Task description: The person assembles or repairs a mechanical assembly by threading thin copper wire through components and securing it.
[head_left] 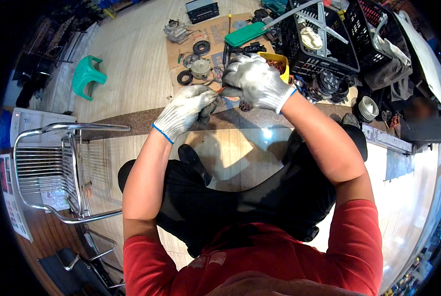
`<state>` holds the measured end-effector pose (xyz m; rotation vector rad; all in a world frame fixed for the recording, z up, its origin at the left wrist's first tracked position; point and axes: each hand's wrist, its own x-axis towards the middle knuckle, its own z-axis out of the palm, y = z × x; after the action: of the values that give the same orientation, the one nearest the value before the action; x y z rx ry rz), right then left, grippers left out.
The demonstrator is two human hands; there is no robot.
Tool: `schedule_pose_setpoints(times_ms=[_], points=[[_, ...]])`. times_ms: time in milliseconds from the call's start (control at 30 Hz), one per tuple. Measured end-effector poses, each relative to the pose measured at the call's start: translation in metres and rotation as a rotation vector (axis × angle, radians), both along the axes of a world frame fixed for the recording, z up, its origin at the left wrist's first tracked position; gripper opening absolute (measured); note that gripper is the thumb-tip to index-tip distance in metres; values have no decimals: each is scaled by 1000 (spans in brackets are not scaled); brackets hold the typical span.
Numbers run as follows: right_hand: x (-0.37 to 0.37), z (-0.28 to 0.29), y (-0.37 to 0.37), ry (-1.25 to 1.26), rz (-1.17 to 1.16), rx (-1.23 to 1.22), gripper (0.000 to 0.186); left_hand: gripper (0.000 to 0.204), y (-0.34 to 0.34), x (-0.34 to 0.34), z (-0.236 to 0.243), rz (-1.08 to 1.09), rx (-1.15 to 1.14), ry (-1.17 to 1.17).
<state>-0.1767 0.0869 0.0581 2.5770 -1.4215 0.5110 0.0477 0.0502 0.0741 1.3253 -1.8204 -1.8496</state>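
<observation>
Both my hands wear white knit gloves with grey palms and blue cuffs, and they nearly meet in front of me. My left hand [187, 109] is closed, its thumb and forefinger at a small reddish-orange piece [221, 90]. That piece lies between the two hands and is too small to name. My right hand [258, 82] has its fingers curled with the back of the glove facing up; what they hold, if anything, is hidden. Just beyond my right hand stands a yellow container [285, 75] with copper-coloured bits in it.
Cardboard [178, 52] beyond my hands carries a round metal motor part [200, 69], black rings [201, 47] and a metal housing [176, 31]. A green-ended tool [245, 34] leans by black crates [324, 61]. At left are a green stool [88, 77] and a metal chair [45, 165].
</observation>
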Motion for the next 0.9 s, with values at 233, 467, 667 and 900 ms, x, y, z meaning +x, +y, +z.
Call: schedule_pose_setpoints(times_ms=[233,467,667,900], points=[[-15,14,4,-159,40,160,38,20,-2,6,-4,65,229,151],[-12,7,9,-219,-29,219,34,19,17,-9,-12,-37,-1067,-213],[-4,27,12,-361,-77,296,43,13,15,-7,-21,22,-1228,-166],[-11,25,5,-662,-144,514,39,17,13,-6,-20,106,-1065,-134]])
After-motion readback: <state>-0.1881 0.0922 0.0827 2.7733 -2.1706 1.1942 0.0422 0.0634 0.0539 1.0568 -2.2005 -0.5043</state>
